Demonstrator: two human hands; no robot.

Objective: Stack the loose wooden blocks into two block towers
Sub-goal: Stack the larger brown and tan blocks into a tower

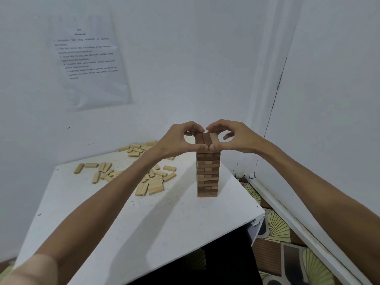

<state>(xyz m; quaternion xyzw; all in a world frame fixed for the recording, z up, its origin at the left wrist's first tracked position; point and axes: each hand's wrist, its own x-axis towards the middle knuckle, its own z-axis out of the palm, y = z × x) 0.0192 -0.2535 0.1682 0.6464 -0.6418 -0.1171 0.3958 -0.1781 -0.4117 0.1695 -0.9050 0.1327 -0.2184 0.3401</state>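
Observation:
A tall tower of brown wooden blocks (pixel 207 175) stands near the right side of the white table (pixel 144 223). Its top layer (pixel 206 138) has two dark blocks and one pale block on the right. My left hand (pixel 181 140) and my right hand (pixel 228 137) both pinch this top layer, thumbs on its near end and fingers curled over its far end. Several loose pale wooden blocks (pixel 152 182) lie scattered on the table to the left of the tower, and more loose blocks (pixel 136 149) sit by the wall.
A printed sheet (pixel 90 60) hangs on the white wall behind the table. The table's right edge (pixel 253 200) drops to a patterned floor (pixel 287 243). A white wall corner rises close to the right of the tower.

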